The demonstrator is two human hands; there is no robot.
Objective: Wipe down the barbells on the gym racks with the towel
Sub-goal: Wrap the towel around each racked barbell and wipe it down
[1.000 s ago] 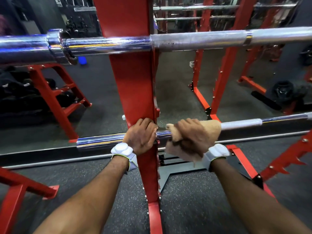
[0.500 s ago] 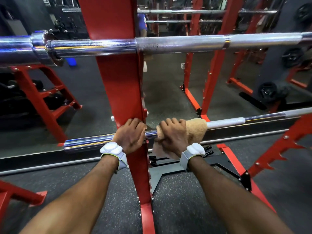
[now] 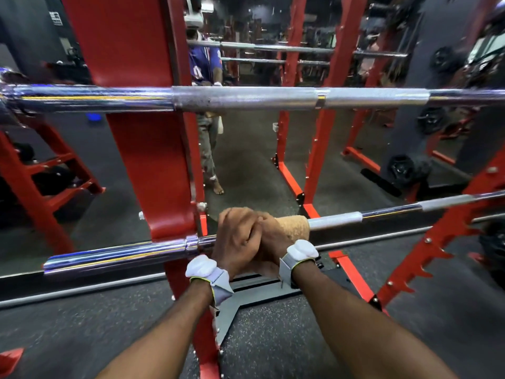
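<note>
A chrome lower barbell (image 3: 382, 213) lies across the red rack at waist height. A tan towel (image 3: 293, 227) is wrapped around its shaft just right of the red upright (image 3: 153, 165). My right hand (image 3: 273, 236) is closed on the towel and the bar. My left hand (image 3: 236, 237) lies over my right hand, pressed against it. Both wrists carry white bands. A second, upper barbell (image 3: 246, 98) crosses the view above, with nothing touching it.
A mirror behind the rack reflects a person, more red racks and bars (image 3: 300, 49). A red dumbbell stand (image 3: 54, 173) is at the left. Weight plates (image 3: 401, 168) lie at the right. A red spiked rack arm (image 3: 437, 242) slants at the right.
My left hand has left the bar at the upright and moved right onto my right hand. The view has tilted up, so the mirror shows more.
</note>
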